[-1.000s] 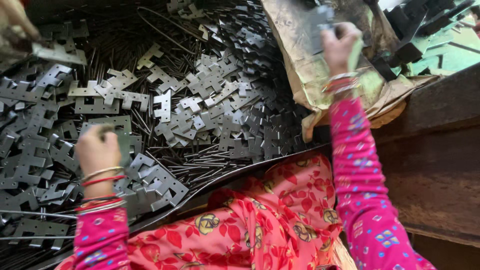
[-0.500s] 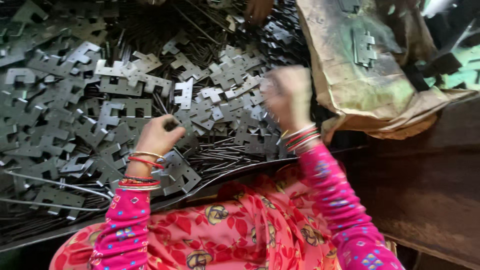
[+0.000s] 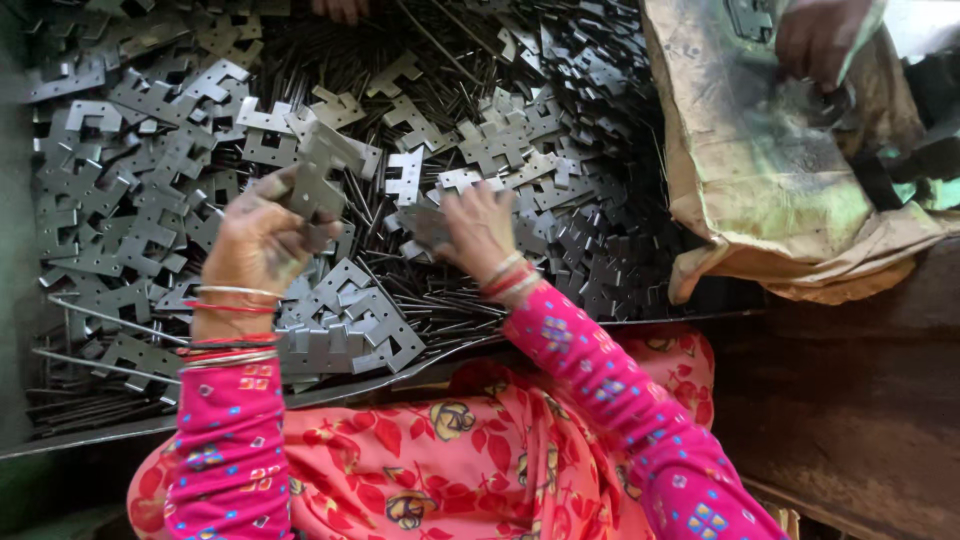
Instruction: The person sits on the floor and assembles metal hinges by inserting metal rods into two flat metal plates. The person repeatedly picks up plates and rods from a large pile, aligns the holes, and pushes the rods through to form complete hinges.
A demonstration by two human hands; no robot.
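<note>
My left hand [image 3: 258, 240] is raised over the heap and grips a grey stamped metal plate [image 3: 318, 178] between thumb and fingers. My right hand [image 3: 478, 232] reaches into the middle of the pile, fingers curled around another dark metal plate [image 3: 428, 226]. Both wrists wear bangles and pink patterned sleeves. Under the hands lies a big heap of notched grey metal plates [image 3: 150, 110] mixed with thin metal rods [image 3: 440, 320].
A worn brown sack [image 3: 760, 190] lies at the right, with one metal plate [image 3: 752, 18] on it and another person's hand [image 3: 820, 40] at its top. Another person's fingers [image 3: 342, 8] show at the top edge. Dark wooden planks [image 3: 860, 400] lie at lower right.
My right hand came back from the sack at the right and down into the pile. My left hand lifted off the heap with a plate in it.
</note>
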